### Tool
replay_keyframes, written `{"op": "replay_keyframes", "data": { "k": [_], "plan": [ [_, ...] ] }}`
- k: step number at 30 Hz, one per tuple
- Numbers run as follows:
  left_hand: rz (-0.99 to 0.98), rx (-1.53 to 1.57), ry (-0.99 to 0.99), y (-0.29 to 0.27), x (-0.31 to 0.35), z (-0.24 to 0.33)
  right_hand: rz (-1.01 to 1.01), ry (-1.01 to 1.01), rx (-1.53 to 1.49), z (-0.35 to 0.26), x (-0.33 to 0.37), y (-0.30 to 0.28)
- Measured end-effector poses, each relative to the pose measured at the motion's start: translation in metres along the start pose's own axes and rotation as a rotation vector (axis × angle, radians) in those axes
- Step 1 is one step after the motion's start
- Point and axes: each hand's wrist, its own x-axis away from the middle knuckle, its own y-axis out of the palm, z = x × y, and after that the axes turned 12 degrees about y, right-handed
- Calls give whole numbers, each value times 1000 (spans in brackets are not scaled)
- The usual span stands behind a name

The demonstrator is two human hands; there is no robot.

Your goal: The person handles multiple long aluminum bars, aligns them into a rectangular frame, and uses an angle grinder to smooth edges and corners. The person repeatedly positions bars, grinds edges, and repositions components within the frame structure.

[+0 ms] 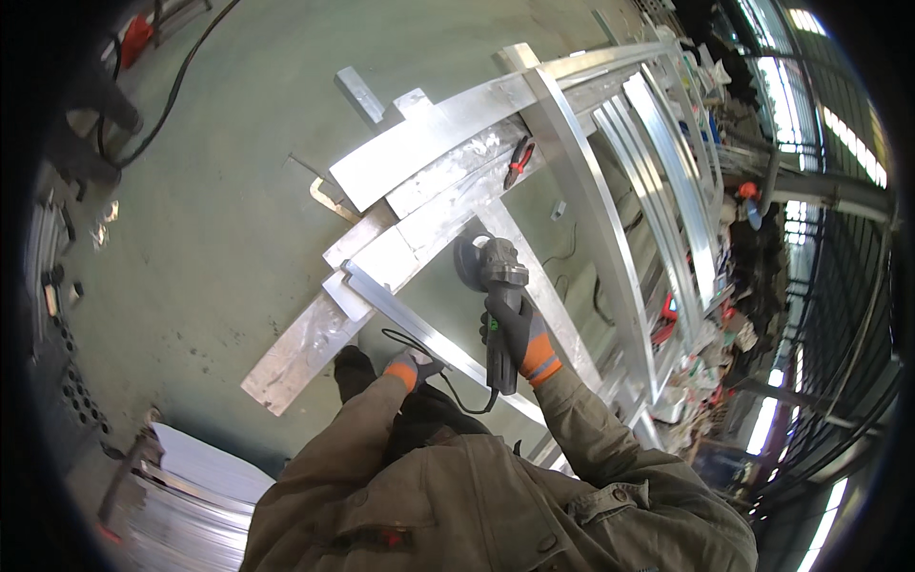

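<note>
head view: the right hand (520, 334) is wrapped around the body of a black angle grinder (503, 272), located between a narrow bar (427, 329) and a diagonal strip (530, 257). the disc (467, 265) is close to the edge of a flat bar (410, 243); contact cannot be confirmed. the left hand (416, 368) is at the cord (481, 412), beside the narrow bar; whether its fingers are closed cannot be told. caution: with one hand on the tool, a disc binding against a metal edge could cause kickback and twist the grip. slack cord could snag on the narrow bar or stray toward the disc. vibration could dislodge the red-handled pliers (518, 160) lying on the metalwork beyond the disc.
</note>
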Motion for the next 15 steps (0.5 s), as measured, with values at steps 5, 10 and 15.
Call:
{"op": "replay_keyframes", "data": {
  "k": [5, 10, 15],
  "plan": [
    [52, -29, 644, 1, 115, 83, 9, 1, -430, 50, -4, -15],
    [41, -787, 857, 29, 162, 153, -12, 113, -898, 106, -7, -28],
    [-259, -1046, 894, 57, 153, 161, 40, 101, -1204, 181, 6, -66]
  ]
}}
